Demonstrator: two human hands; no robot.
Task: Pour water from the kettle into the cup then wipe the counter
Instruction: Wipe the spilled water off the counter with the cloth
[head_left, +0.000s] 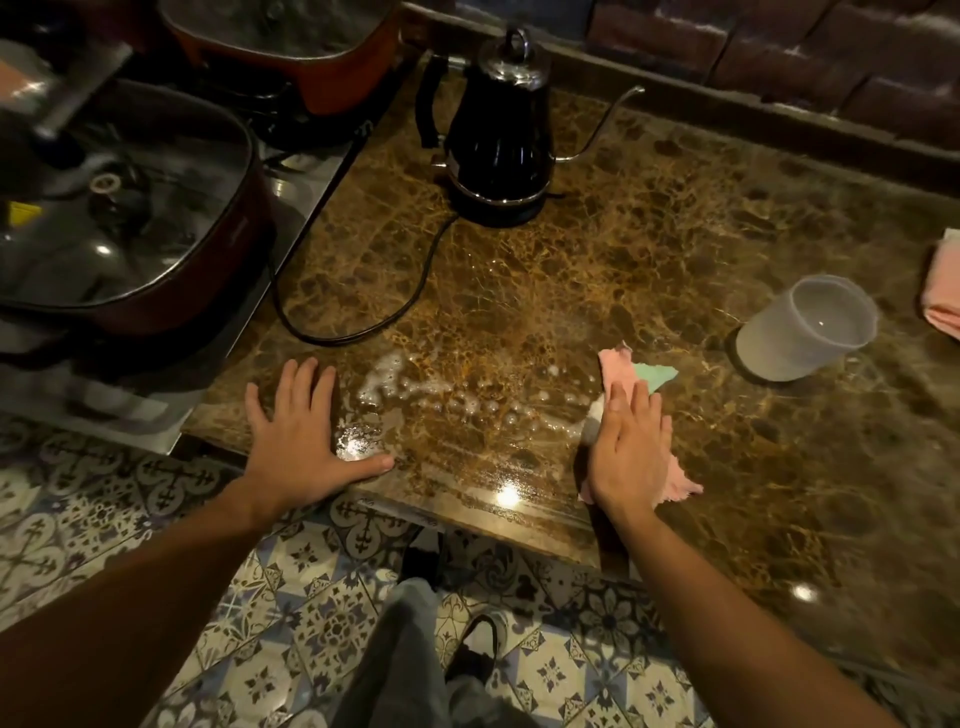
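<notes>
Kettle: black gooseneck, upright on its base at 12 o'clock on the counter, cord trailing toward 9; the cup, translucent, stands at 3 o'clock and appears to hold water, so pouring looks done. Wiping looks under way: the right hand lies flat, pressing a pink cloth at 5 o'clock, the left hand rests spread and empty at 7, a foamy wet streak between them uncleared. Surface: glossy brown marble; lidded pans at 9 to 11, brick wall behind, patterned tile floor below.
</notes>
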